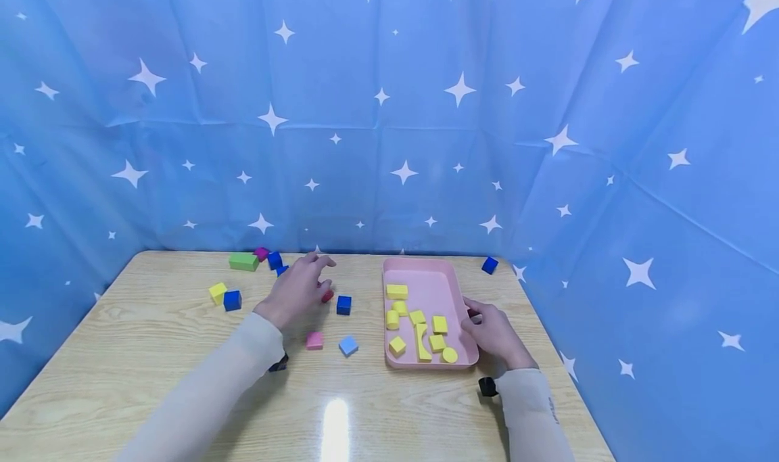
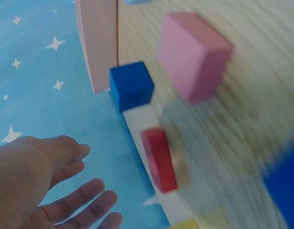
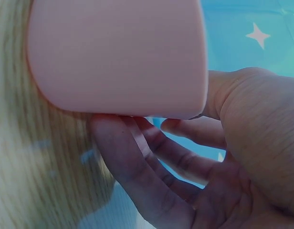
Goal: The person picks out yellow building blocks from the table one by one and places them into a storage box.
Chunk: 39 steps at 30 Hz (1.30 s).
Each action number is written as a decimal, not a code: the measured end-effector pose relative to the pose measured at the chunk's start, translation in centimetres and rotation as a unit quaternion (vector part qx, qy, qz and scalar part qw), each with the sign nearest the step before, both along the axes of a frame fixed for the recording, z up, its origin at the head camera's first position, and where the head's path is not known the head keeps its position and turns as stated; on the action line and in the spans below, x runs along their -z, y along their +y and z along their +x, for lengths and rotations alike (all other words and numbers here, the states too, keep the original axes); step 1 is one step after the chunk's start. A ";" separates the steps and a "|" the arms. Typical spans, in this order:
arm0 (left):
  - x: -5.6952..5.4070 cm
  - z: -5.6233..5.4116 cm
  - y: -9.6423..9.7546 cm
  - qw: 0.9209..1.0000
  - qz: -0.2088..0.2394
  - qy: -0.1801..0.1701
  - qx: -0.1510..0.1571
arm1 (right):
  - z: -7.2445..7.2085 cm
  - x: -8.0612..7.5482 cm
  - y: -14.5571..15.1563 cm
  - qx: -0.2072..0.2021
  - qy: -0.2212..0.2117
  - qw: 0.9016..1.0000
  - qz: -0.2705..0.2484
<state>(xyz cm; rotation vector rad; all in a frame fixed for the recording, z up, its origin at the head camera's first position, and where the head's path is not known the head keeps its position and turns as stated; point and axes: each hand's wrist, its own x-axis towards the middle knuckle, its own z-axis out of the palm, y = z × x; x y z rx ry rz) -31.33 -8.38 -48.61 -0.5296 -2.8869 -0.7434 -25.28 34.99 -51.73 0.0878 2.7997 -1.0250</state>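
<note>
My left hand (image 1: 296, 287) hovers over the left half of the table, fingers spread and holding nothing. Just beyond its fingers lies a red block (image 2: 159, 160), mostly hidden in the head view. A dark blue cube (image 1: 343, 305) sits right of that hand; a pink block (image 1: 314, 341) and a light blue block (image 1: 349, 345) lie nearer the front. With my right hand (image 1: 496, 333) I grip the right wall of a pink tray (image 1: 426, 279), thumb at the rim and fingers along the outside. Several yellow blocks (image 1: 439, 325) lie in the tray.
At the back left are a green block (image 1: 243, 262), a magenta block (image 1: 261, 253) and blue cubes (image 1: 275, 260). A yellow block (image 1: 218, 293) stands by another blue cube (image 1: 232, 300). One blue cube (image 1: 489, 265) is at the back right. A starry blue curtain (image 1: 389, 144) hangs behind the table.
</note>
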 end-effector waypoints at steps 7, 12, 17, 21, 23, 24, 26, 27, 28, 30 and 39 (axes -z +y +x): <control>0.5 0.2 -2.9 1.000 -0.005 0.001 -0.013 | 0.1 0.1 0.0 0.002 -0.006 1.000 -0.003; 0.7 0.4 -5.2 1.000 -0.015 0.013 -0.021 | 0.2 0.0 0.0 0.005 -0.003 1.000 -0.002; 0.6 0.7 -7.3 0.999 -0.018 0.011 -0.033 | 0.0 0.2 0.3 0.004 -0.002 1.000 -0.002; 0.6 0.9 -8.7 0.999 -0.020 -0.003 -0.047 | 0.1 0.2 0.3 0.003 0.001 1.000 -0.001; 0.7 1.0 -9.4 0.998 -0.020 -0.011 -0.052 | 0.2 0.1 0.2 0.003 0.002 1.000 0.000; 0.7 1.1 -9.8 0.998 -0.019 -0.014 -0.054 | 0.2 0.0 0.2 0.001 0.002 1.000 0.001; 0.8 1.4 -10.5 0.998 -0.018 -0.016 -0.057 | 0.3 0.0 0.2 0.002 0.000 1.000 -0.004; 0.9 1.5 -10.9 0.998 -0.017 -0.015 -0.058 | 0.3 -0.1 0.2 0.003 -0.002 1.000 -0.008; 0.9 1.6 -11.3 0.998 -0.017 -0.013 -0.058 | 0.2 -0.1 0.3 0.002 -0.003 1.000 -0.014; 1.1 1.8 -12.1 0.998 -0.018 -0.010 -0.059 | 0.1 0.1 0.5 -0.003 -0.001 1.000 -0.023; 1.1 2.7 -15.6 0.996 -0.046 -0.012 -0.073 | 0.0 0.2 0.5 0.000 -0.001 1.000 -0.028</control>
